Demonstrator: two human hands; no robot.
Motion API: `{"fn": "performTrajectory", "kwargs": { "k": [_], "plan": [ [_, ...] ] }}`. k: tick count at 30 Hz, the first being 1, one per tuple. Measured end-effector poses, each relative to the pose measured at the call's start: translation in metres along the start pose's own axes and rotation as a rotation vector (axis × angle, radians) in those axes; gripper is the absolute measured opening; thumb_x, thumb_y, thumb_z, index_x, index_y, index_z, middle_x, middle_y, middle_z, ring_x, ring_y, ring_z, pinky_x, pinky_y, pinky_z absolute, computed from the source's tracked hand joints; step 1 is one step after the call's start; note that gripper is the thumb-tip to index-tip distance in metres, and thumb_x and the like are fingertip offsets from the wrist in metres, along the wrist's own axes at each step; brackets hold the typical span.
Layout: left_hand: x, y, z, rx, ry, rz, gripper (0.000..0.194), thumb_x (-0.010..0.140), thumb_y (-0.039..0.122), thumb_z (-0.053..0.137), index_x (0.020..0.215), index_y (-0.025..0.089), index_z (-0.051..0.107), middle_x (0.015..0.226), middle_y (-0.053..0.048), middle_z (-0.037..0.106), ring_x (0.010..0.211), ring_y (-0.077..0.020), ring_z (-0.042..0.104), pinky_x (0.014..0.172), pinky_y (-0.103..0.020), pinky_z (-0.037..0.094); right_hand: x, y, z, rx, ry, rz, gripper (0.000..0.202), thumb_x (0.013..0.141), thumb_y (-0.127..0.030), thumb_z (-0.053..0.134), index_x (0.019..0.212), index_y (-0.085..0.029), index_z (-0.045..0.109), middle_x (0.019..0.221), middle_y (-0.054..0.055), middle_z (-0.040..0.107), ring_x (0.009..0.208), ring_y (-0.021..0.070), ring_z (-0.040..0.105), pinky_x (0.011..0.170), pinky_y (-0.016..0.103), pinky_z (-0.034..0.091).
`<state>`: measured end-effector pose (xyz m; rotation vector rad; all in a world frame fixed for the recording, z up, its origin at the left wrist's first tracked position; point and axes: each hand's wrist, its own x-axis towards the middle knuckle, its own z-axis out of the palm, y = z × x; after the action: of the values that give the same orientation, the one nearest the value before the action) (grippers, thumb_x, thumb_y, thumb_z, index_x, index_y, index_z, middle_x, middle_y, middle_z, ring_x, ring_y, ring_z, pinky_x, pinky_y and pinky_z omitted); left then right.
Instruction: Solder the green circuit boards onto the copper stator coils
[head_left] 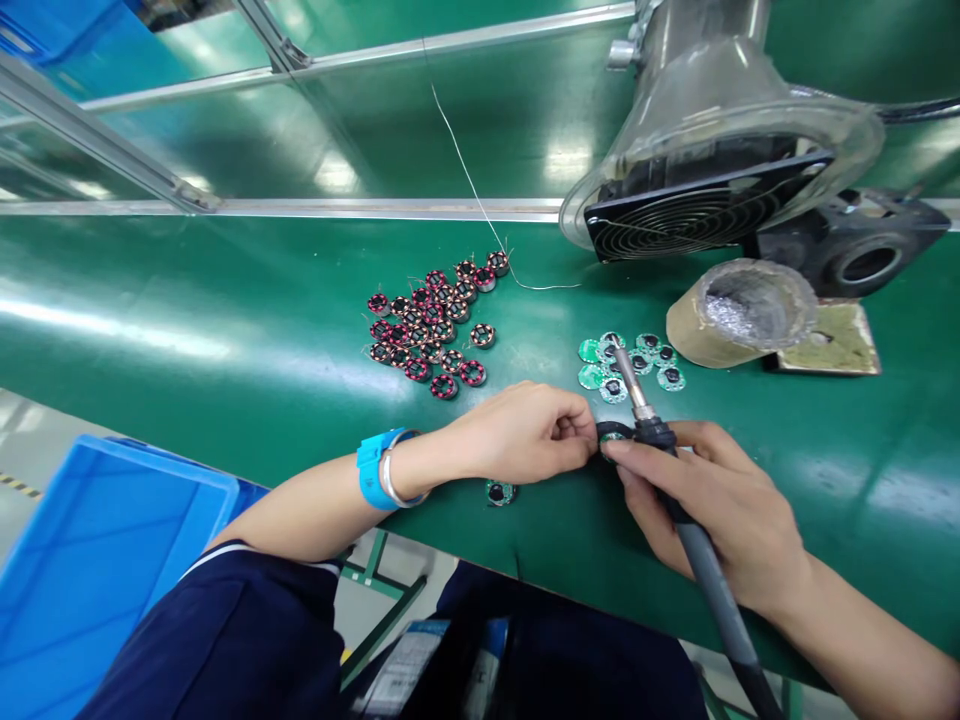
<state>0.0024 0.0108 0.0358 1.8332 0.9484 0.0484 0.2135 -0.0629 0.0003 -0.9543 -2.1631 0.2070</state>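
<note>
My right hand (720,510) is wrapped round a soldering iron (697,555), whose metal tip points up and away, over a cluster of small round green circuit boards (671,378). Its thumb and fingertips also touch another round board (611,440), partly hidden between my hands. At that board's left side is my left hand (536,435), its fingers closed in a pinch. A short black curved piece (613,428) runs from those fingertips toward the iron; what the left fingers hold is hidden. One more round board (500,492) lies below my left wrist.
Several copper-wound motor coils (431,320) lie left of the boards. A thin solder wire (469,175) hangs down behind them. On the right stand a fume extractor hood (697,150), a cardboard cup (701,335), a sponge tray (832,345) and a dark iron stand (855,245). A blue crate (172,510) is lower left.
</note>
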Motion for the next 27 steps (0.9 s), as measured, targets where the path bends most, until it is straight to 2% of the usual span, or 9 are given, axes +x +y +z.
{"fn": "performTrajectory", "kwargs": {
  "k": [6, 14, 17, 20, 23, 25, 27],
  "plan": [
    [0.001, 0.0, 0.001, -0.028, 0.003, 0.0, 0.008, 0.081, 0.019, 0.059, 0.083, 0.017, 0.066, 0.072, 0.005, 0.065, 0.061, -0.0066, 0.054, 0.055, -0.017, 0.037, 0.002, -0.002, 0.0, -0.009, 0.007, 0.019, 0.055, 0.082, -0.001, 0.061, 0.131, -0.023, 0.053, 0.074, -0.003, 0.065, 0.069, 0.0154, 0.06, 0.073, 0.036, 0.058],
    [0.001, 0.0, 0.002, -0.031, 0.01, 0.006, 0.008, 0.08, 0.019, 0.059, 0.082, 0.016, 0.067, 0.072, 0.004, 0.065, 0.063, -0.007, 0.055, 0.056, -0.017, 0.038, 0.001, 0.0, 0.0, 0.02, -0.007, 0.014, 0.054, 0.082, -0.001, 0.061, 0.131, -0.022, 0.054, 0.077, -0.001, 0.068, 0.071, 0.016, 0.061, 0.071, 0.035, 0.057],
    [0.002, 0.001, 0.002, -0.048, 0.009, -0.011, 0.009, 0.079, 0.018, 0.059, 0.082, 0.016, 0.067, 0.07, 0.004, 0.065, 0.061, -0.0068, 0.055, 0.056, -0.017, 0.039, -0.002, -0.001, -0.003, -0.01, 0.03, 0.075, 0.051, 0.085, -0.005, 0.061, 0.131, -0.026, 0.056, 0.08, -0.003, 0.069, 0.074, 0.016, 0.062, 0.07, 0.034, 0.056],
    [0.002, 0.001, 0.002, -0.071, 0.009, -0.029, 0.01, 0.078, 0.019, 0.059, 0.081, 0.016, 0.068, 0.071, 0.003, 0.066, 0.061, -0.007, 0.056, 0.056, -0.017, 0.04, -0.002, -0.003, -0.012, -0.052, 0.085, 0.156, 0.059, 0.086, -0.006, 0.061, 0.138, -0.032, 0.052, 0.089, -0.001, 0.072, 0.079, 0.0171, 0.064, 0.068, 0.032, 0.054],
    [0.002, 0.0, 0.002, -0.07, 0.002, -0.031, 0.01, 0.078, 0.02, 0.06, 0.081, 0.017, 0.069, 0.073, 0.003, 0.067, 0.062, -0.0071, 0.057, 0.056, -0.017, 0.04, 0.0, -0.006, -0.024, -0.01, 0.159, 0.179, 0.066, 0.084, -0.005, 0.062, 0.145, -0.028, 0.048, 0.091, 0.003, 0.071, 0.076, 0.0176, 0.063, 0.064, 0.033, 0.052],
    [0.003, -0.001, 0.002, -0.073, -0.002, -0.039, 0.01, 0.078, 0.02, 0.06, 0.081, 0.017, 0.069, 0.073, 0.003, 0.068, 0.062, -0.0072, 0.057, 0.056, -0.017, 0.04, 0.002, -0.009, -0.033, 0.048, 0.182, 0.194, 0.056, 0.085, -0.01, 0.062, 0.139, -0.025, 0.056, 0.089, 0.006, 0.067, 0.072, 0.0179, 0.062, 0.06, 0.034, 0.05],
    [0.003, -0.001, 0.003, -0.082, -0.002, -0.053, 0.01, 0.078, 0.021, 0.061, 0.08, 0.017, 0.069, 0.072, 0.003, 0.068, 0.062, -0.0074, 0.057, 0.056, -0.017, 0.04, 0.002, -0.014, -0.041, 0.101, 0.152, 0.259, 0.04, 0.088, -0.017, 0.058, 0.126, -0.025, 0.065, 0.083, 0.006, 0.064, 0.068, 0.0173, 0.06, 0.056, 0.033, 0.047]
  ]
}}
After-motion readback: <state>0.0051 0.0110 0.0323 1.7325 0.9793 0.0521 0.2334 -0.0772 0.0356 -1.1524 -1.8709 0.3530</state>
